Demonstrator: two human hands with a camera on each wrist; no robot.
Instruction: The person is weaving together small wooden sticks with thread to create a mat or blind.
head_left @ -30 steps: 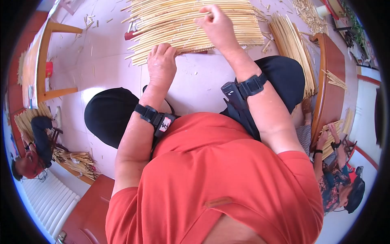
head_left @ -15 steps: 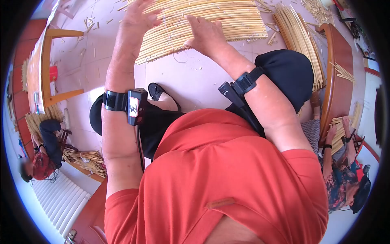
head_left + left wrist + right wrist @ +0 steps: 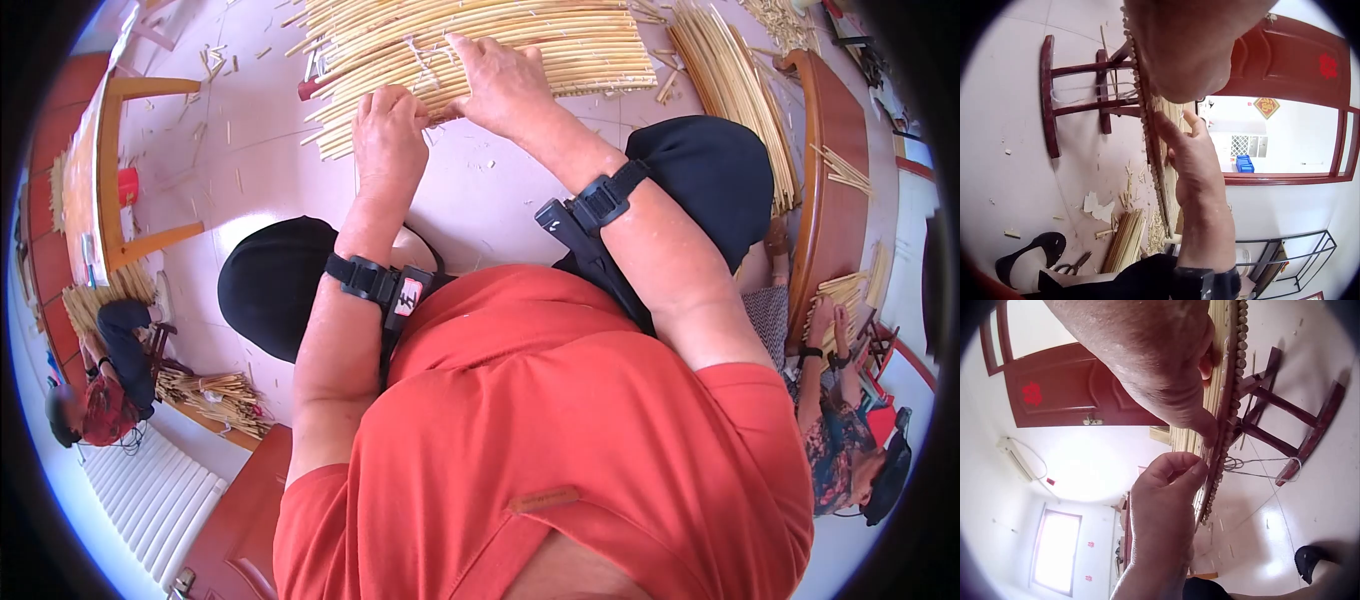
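Observation:
A mat of pale yellow stalks bound with white string [image 3: 560,60] lies across the top of the head view. At its near edge my left hand [image 3: 388,145] has its fingers curled. In the right wrist view, the thumb and forefinger of that left hand [image 3: 1163,500] pinch together right at the edge, where thin string [image 3: 1235,464] hangs below; what sits between the fingertips is mostly hidden. My right hand [image 3: 508,90] rests beside it, fingers extended over the stalks and thumb at the near edge. In the left wrist view, this right hand [image 3: 1194,156] lies along the edge.
Under the mat stands a dark red wooden frame [image 3: 1079,106]. To the right lies a bundle of stalks [image 3: 735,110] near a brown wooden board [image 3: 835,190]. Scissors [image 3: 1074,264] and stalk offcuts lie on the floor. Two people sit at the sides.
My left hand, raised over the mat's left part half a second ago, is back down at the near edge. The right hand came down toward that edge earlier and has stayed nearly still since.

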